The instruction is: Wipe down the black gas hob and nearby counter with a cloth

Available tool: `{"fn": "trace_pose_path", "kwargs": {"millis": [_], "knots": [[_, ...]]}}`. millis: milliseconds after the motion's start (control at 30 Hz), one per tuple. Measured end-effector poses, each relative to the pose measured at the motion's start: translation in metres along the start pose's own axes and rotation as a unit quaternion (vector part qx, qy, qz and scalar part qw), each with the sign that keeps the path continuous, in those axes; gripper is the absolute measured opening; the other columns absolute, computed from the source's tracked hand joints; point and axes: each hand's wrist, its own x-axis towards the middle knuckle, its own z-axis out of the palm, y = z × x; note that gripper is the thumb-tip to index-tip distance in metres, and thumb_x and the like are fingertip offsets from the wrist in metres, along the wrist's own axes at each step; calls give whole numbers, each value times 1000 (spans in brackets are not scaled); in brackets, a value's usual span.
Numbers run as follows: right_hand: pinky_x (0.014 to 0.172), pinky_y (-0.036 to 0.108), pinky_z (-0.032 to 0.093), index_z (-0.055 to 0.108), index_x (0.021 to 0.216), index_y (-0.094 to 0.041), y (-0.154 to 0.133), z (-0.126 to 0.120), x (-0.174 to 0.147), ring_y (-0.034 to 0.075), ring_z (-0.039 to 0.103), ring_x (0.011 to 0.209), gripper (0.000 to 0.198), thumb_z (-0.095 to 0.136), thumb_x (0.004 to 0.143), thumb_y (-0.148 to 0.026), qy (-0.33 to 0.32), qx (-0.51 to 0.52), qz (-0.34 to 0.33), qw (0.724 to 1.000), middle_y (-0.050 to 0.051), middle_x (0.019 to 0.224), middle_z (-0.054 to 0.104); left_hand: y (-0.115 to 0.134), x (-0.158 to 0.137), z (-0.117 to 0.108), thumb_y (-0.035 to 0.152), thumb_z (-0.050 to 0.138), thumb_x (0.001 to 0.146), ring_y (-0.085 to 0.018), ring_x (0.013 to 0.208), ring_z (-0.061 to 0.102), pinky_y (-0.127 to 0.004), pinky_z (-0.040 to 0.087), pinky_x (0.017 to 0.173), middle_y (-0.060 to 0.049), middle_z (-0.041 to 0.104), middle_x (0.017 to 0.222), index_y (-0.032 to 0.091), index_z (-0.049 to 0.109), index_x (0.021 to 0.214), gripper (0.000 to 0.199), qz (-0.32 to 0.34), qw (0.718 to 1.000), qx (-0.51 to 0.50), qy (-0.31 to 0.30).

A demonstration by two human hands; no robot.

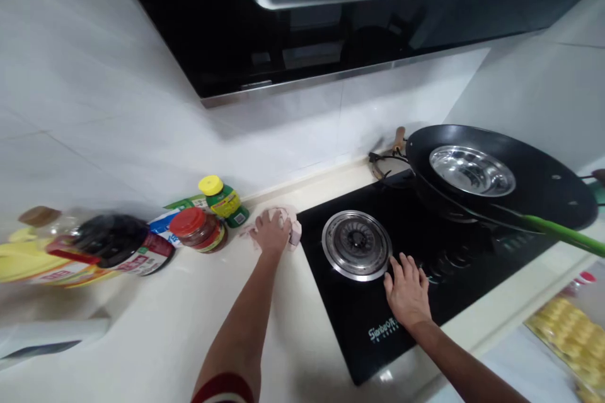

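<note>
My left hand (273, 231) presses down on a pale pink cloth (295, 234) on the white counter, its fingers bent over the bunched fabric. To its left stand a red-lidded jar (198, 230) and a green bottle with a yellow cap (224, 200). My right hand (407, 289) rests on the black glass cooktop (340, 321) with fingers spread and holds nothing. Its fingertips are close to the rim of the left burner (357, 245).
A large black wok (558, 182) sits on the right burner with a steel bowl (472, 170) inside and a green handle (562, 233) across it. Dark range hood (331, 38) overhangs the back. Bottles such as a dark sauce bottle (118, 242) crowd the left.
</note>
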Motion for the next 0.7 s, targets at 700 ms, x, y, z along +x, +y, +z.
{"fn": "trace_pose_path", "kwargs": {"millis": [700], "knots": [[125,57,17,54,150,-10,-4,-23,7,37,26,157,53,36,105,-31,-77,64,27,995,22,165,41,33,-365,-43,43,62,91,-39,139,50,-57,36,111,-14,60,153,28,67,135,47,135,990,46,15]]}}
